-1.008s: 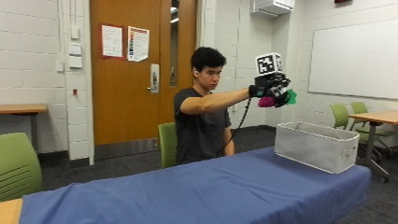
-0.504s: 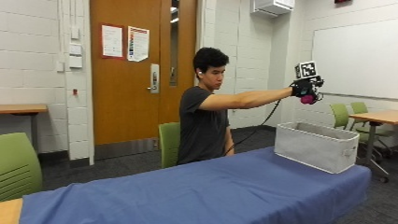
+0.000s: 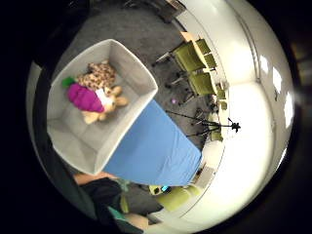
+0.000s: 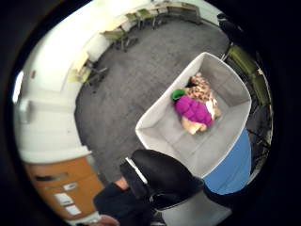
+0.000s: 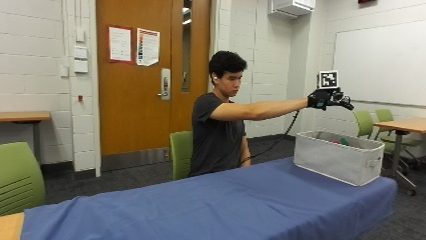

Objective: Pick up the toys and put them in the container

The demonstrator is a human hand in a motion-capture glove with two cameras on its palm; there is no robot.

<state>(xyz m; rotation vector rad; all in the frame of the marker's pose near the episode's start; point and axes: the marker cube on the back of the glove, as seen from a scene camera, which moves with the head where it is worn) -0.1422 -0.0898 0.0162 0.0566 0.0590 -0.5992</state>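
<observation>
Over the grey container [image 5: 338,161] at the table's [image 5: 200,210] end, we saw open air: the gloved right hand [image 5: 324,98] hung well above its rim with nothing between. Inside, a purple toy [image 3: 85,97], a spotted plush [image 3: 100,75] and a tan plush [image 3: 113,100] lay together toward one end, leaving bare floor toward the other. The blue tabletop beside the container offered flat, unobstructed passage.
</observation>
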